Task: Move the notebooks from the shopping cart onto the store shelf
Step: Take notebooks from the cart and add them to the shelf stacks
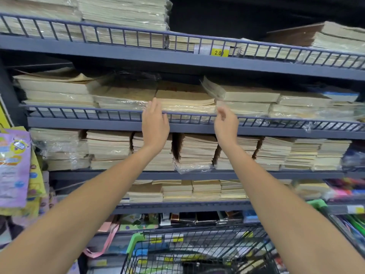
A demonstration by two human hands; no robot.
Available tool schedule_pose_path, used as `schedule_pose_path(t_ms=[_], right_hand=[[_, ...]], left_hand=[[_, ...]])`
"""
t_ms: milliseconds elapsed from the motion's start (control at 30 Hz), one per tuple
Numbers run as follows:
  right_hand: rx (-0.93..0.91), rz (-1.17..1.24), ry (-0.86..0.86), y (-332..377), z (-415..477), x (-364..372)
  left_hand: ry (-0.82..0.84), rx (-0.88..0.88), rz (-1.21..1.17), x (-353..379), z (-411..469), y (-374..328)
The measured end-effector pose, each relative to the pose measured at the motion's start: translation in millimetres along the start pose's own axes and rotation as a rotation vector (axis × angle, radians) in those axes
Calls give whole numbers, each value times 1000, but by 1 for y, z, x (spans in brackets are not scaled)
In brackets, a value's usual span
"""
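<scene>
Notebooks (185, 98) stacked (plastic-wrapped) on grey railed store shelf (98, 123); cart (197, 244) below.

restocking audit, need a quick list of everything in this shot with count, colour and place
notebook stacks: many, cream, some in clear wrap, upper four tiers
store shelf: one, grey-blue, wire front rails, across the view
price tag: one, yellow, top rail
shopping cart: one, black wire with green trim, bottom centre
hanging packs: several, purple and yellow, left edge
stationery packs: count unclear, multicoloured, right edge
left hand: one, bare, fingers straight, at the second tier's rail
right hand: one, bare, fingers loosely curled, empty, same rail
</scene>
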State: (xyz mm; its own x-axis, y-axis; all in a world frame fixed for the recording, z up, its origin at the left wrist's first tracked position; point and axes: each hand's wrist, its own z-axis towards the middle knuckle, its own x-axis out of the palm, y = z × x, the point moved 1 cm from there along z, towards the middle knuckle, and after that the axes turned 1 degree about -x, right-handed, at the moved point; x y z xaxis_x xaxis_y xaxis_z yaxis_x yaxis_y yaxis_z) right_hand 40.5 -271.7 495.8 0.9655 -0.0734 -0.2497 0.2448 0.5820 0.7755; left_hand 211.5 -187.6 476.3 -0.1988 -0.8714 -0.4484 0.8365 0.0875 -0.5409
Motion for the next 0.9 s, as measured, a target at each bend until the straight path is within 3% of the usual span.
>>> schedule_pose_path(t_ms=[100,200,400,600,900], right_hand=[[-16,6,-5,-12,-22,-2],[38,57,120,-30,-49,1],[268,23,299,-101,-121,6],[568,-60,455,-183,-203,3],[937,-216,707,-284,-346,12]], left_hand=[[-10,30,-143,7,-33,4],[84,69,-212,17,-67,8],[480,-238,-342,51,-145,35],[840,-444,-218,80,-246,82],[1212,-861,93,98,-399,160]])
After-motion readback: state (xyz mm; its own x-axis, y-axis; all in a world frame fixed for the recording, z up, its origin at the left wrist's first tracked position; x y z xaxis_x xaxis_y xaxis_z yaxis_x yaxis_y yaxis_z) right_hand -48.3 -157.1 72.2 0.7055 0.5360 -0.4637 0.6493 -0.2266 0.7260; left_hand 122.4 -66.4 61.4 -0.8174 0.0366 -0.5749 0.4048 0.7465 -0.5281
